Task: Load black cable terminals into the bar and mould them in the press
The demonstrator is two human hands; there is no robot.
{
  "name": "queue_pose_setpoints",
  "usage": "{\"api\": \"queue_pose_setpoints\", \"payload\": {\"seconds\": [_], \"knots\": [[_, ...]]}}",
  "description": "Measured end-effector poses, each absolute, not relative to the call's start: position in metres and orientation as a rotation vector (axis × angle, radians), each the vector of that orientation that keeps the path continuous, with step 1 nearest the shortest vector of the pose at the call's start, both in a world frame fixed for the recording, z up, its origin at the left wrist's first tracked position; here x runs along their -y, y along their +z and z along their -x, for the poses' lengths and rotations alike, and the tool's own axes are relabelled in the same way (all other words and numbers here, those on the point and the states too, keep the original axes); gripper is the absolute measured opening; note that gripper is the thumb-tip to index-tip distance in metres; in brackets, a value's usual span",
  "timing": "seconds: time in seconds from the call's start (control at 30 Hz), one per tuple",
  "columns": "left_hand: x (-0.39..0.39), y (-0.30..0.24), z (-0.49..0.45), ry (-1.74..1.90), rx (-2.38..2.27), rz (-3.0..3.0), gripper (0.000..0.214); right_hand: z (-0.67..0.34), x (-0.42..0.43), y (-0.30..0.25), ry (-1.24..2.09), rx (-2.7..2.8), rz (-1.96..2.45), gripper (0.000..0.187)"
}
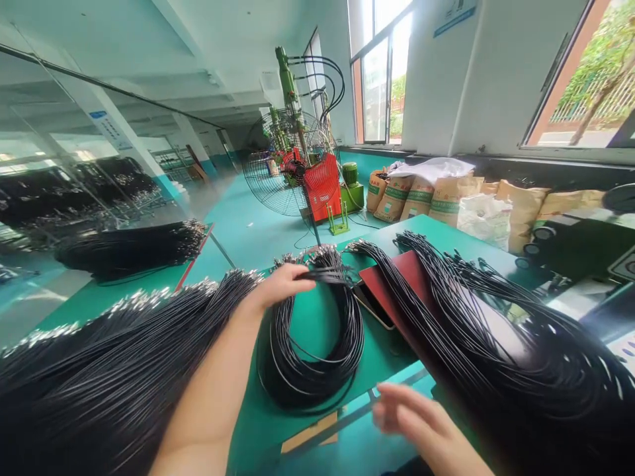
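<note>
A coiled bundle of black cables (317,380) with metal ends lies on the green table in front of me. My left hand (288,284) reaches over the top of this coil, its fingers closed around a few black cables (330,274) that stick out to the right. Near the table's front edge, my right hand (417,420) is apart from the coil, blurred, with fingers loosely spread and nothing visible in them. A large pile of black cables (124,370) with silver ends fills the left side. More long cables (431,317) drape over the table on the right.
A phone-like dark object (374,304) lies beside a dark red board (397,284) under the right-hand cables. Behind the table stand a fan (282,168) and a red and green machine (322,188). Brown sacks (421,195) line the window wall.
</note>
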State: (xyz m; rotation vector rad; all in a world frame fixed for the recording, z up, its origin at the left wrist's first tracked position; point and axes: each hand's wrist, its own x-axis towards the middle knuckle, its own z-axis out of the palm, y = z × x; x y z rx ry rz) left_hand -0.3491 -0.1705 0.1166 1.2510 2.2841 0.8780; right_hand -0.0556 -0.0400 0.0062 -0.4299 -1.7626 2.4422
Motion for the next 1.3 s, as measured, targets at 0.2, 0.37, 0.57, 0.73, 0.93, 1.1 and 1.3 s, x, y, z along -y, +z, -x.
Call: {"api": "queue_pose_setpoints", "payload": {"seconds": [0.2,0.37,0.57,0.73,0.93,1.1,1.3], "knots": [[0.197,0.072,0.306,0.632,-2.300,-1.352,0.027,0.201,0.031,0.012,2.938,0.784,0.713,0.040],[0.216,0.031,0.288,0.622,-2.425,-1.362,0.029,0.276,0.023,0.036,2.813,0.828,0.778,0.029],[0.222,-0.011,0.297,1.005,-2.914,-1.301,0.048,0.296,0.022,0.137,2.788,1.027,0.310,0.037],[0.228,-0.033,0.347,0.822,-3.217,-0.661,0.074,0.280,0.035,0.205,2.599,1.287,-0.060,0.032],[0.228,-0.031,0.397,1.112,-3.048,-0.368,0.044,0.260,0.045,0.254,2.143,1.577,-0.218,0.035],[0.232,-0.045,0.394,1.321,-3.196,-0.095,0.034,0.235,0.036,0.289,1.871,1.459,-0.143,0.039],[0.239,-0.066,0.397,1.220,-3.101,-0.020,0.045,0.203,0.020,0.332,1.570,1.381,-0.068,0.041]]}}
